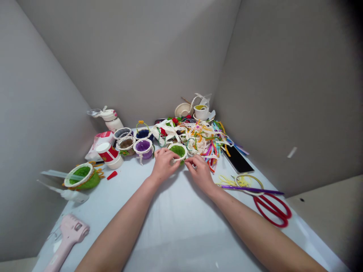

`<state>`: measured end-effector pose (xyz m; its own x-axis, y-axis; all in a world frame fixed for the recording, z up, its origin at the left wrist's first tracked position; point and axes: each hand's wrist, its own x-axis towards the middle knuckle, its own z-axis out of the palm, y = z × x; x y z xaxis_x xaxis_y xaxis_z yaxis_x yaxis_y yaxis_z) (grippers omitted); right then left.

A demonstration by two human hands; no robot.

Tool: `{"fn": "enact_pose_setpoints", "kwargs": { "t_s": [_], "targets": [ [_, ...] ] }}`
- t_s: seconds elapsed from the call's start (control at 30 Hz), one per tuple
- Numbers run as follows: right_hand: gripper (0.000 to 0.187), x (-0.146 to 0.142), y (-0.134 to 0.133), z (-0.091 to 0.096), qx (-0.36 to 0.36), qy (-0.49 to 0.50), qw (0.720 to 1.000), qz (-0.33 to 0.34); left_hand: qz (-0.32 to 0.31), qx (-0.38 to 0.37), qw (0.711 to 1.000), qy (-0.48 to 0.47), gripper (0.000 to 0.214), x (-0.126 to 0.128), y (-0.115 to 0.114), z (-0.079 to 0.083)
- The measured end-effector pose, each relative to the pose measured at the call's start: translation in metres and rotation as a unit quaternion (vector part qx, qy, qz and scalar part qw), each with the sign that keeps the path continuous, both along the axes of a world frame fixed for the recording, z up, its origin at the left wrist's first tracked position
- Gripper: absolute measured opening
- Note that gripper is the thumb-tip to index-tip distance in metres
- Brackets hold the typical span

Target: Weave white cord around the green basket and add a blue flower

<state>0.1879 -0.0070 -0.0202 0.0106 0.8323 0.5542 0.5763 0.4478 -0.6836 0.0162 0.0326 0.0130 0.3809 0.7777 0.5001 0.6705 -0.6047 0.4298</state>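
A small green cup with a white lace rim (178,150) sits on the white table (176,219) in front of me. My left hand (163,165) is closed on its near left side. My right hand (200,172) pinches a strip of white lace (181,159) that runs along the cup's front. Both hands touch the cup's near edge.
Several lace-trimmed cups (143,146) stand to the left, and another green one (81,176). A heap of lace and coloured pipe cleaners (198,139) lies behind. Red scissors (272,209), a phone (237,159), a pink tool (68,236), a glue gun (66,193), a water bottle (112,119).
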Motion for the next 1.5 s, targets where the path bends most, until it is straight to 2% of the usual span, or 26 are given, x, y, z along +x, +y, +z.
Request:
{"fn": "enact_pose_setpoints", "kwargs": {
  "t_s": [0.23, 0.37, 0.43, 0.53, 0.63, 0.73, 0.83, 0.87, 0.93, 1.0, 1.1, 1.2, 1.27, 1.4, 1.5],
  "targets": [
    [0.013, -0.003, -0.001, 0.002, -0.027, 0.016, 1.000, 0.000, -0.014, 0.019, 1.000, -0.001, 0.004, 0.004, -0.002, -0.003],
    [0.011, -0.006, 0.000, 0.004, -0.068, 0.088, 0.994, -0.004, -0.003, 0.029, 1.000, -0.002, 0.005, 0.006, -0.003, -0.007],
    [0.011, -0.009, 0.004, 0.002, -0.112, 0.173, 0.979, -0.015, -0.001, 0.031, 0.999, -0.007, 0.005, 0.007, -0.003, -0.009],
    [0.028, -0.014, 0.012, -0.003, -0.156, 0.300, 0.941, -0.011, -0.007, 0.027, 1.000, -0.013, 0.003, 0.007, -0.003, -0.009],
    [0.036, -0.017, 0.020, -0.005, -0.169, 0.343, 0.924, 0.009, -0.009, 0.018, 1.000, -0.018, 0.003, 0.006, -0.001, -0.009],
    [0.030, -0.011, 0.024, 0.002, -0.165, 0.284, 0.944, 0.013, -0.002, 0.017, 0.999, -0.028, 0.003, 0.003, 0.000, -0.011],
    [0.015, 0.001, 0.028, 0.019, -0.100, 0.107, 0.989, 0.013, 0.014, 0.027, 0.999, -0.039, 0.005, 0.000, 0.000, -0.014],
    [0.013, 0.005, 0.030, 0.026, -0.076, 0.039, 0.996, 0.014, 0.018, 0.031, 0.998, -0.041, 0.005, 0.000, 0.000, -0.015],
    [0.014, 0.008, 0.036, 0.040, -0.069, -0.092, 0.993, 0.022, 0.023, 0.040, 0.998, -0.044, 0.006, -0.001, 0.000, -0.016],
    [0.016, 0.007, 0.042, 0.055, -0.095, -0.194, 0.976, 0.033, 0.025, 0.048, 0.998, -0.043, 0.006, -0.002, 0.001, -0.018],
    [0.019, -0.001, 0.051, 0.071, -0.147, -0.285, 0.945, 0.055, 0.028, 0.052, 0.997, -0.043, 0.007, -0.003, 0.002, -0.019],
    [0.017, -0.009, 0.056, 0.079, -0.199, -0.314, 0.925, 0.075, 0.026, 0.044, 0.998, -0.044, 0.007, -0.004, 0.003, -0.020],
    [0.018, -0.013, 0.058, 0.079, -0.208, -0.313, 0.924, 0.070, 0.025, 0.036, 0.998, -0.046, 0.008, -0.004, 0.004, -0.020],
    [0.019, -0.018, 0.061, 0.074, -0.185, -0.252, 0.949, 0.048, 0.016, 0.026, 0.999, -0.045, 0.006, -0.003, 0.003, -0.020],
    [0.017, -0.018, 0.064, 0.071, -0.182, -0.194, 0.962, 0.069, 0.018, 0.021, 0.998, -0.049, 0.005, -0.003, 0.004, -0.020]
  ]
}}
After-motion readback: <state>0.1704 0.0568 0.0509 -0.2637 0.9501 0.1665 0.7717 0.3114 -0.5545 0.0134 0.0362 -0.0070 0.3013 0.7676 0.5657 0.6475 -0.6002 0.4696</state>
